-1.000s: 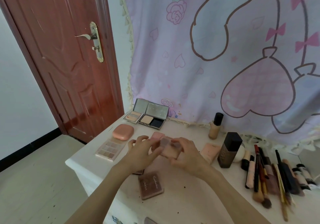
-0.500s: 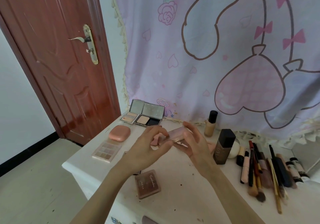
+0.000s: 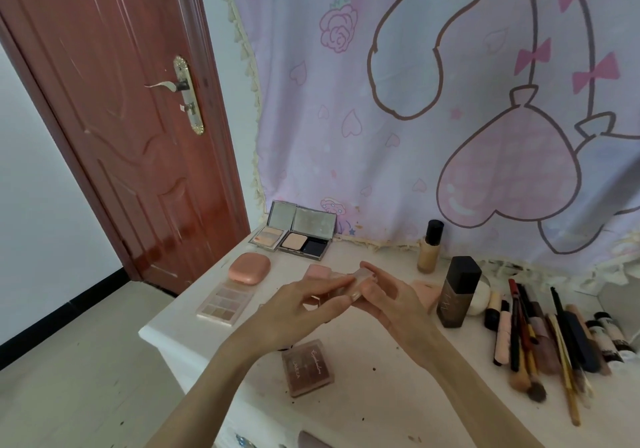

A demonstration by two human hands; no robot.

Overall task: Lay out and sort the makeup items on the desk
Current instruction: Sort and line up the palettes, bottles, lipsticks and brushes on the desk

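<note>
Pink compact above the desk, pinched between your left hand and your right hand

Glossy reddish wood door with a metal handle; soft printed cloth curtain; matt white table; clear plastic palette; mirrored compacts.

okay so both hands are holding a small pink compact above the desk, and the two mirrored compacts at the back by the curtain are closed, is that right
Not quite. Both hands, left hand and right hand, do hold the small pink compact, but the head view shows the two mirrored compacts standing open.
</note>
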